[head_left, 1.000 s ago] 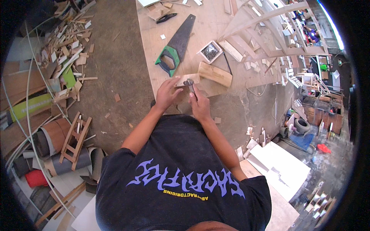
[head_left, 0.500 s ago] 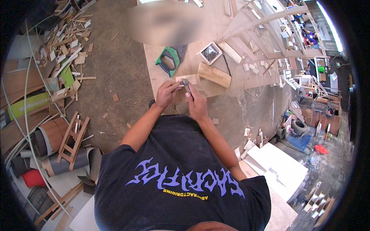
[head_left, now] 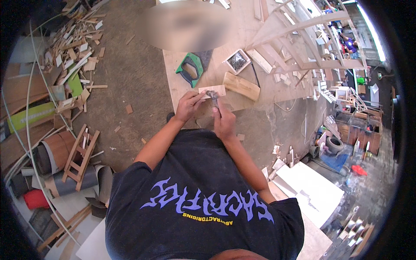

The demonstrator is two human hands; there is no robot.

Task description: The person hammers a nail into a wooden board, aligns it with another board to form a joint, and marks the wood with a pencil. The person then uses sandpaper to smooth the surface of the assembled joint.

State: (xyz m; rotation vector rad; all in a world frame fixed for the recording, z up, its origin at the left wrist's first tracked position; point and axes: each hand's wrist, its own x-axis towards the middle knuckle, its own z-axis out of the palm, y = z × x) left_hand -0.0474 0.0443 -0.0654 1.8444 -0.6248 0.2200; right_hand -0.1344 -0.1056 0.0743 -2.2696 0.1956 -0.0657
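Note:
My right hand (head_left: 225, 121) is wrapped round the handle of a hammer (head_left: 212, 93), slightly smeared by motion. The hammer's head is over a small pale wood piece (head_left: 220, 90) lying on a plywood sheet (head_left: 175, 76). Just left of the hammer head, my left hand (head_left: 189, 106) is closed in a pinch, its fingertips at the left end of the wood piece. What those fingertips hold is too small to make out. Beyond my hands lies a green-handled handsaw (head_left: 190, 70). A thick wooden block (head_left: 241, 86) rests to the right of the wood piece.
A small white-rimmed box of nails (head_left: 237, 61) stands past the block. A slatted wooden frame (head_left: 299, 58) rises at the far right. Scrap wood (head_left: 73, 56) is heaped at the far left, above a small ladder-like frame (head_left: 81, 158). White boards (head_left: 310, 190) lie at the right.
My right hand has shifted slightly right and nearer to me with the hammer, whose head has moved a little right. My left hand stays pinched at the wood piece.

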